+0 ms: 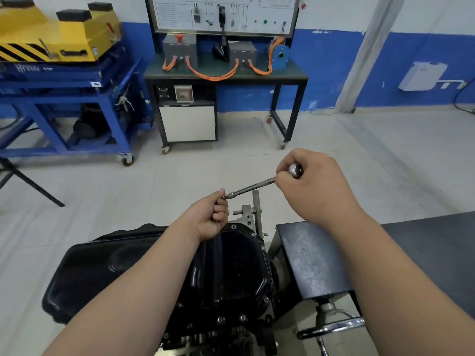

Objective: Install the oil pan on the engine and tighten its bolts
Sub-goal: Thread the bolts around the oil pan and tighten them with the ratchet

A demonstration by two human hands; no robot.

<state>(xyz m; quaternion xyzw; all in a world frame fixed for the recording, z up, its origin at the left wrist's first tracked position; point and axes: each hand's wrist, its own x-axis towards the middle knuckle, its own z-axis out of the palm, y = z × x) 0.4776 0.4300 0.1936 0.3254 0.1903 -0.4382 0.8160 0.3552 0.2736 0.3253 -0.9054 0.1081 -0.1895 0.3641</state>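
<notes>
One black, glossy oil pan (231,265) is lying on the engine (218,337) beneath both hands, bolt heads dotting its rim. One socket driver (253,187) is slanting above it. Two hands: the right hand (313,186) is gripping the handle, curled tight; the left hand (209,218) is rising, fingers (218,195) pinching the driver's tip.

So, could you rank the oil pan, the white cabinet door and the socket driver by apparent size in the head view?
1. oil pan (nearest)
2. white cabinet door (far off)
3. socket driver
</notes>
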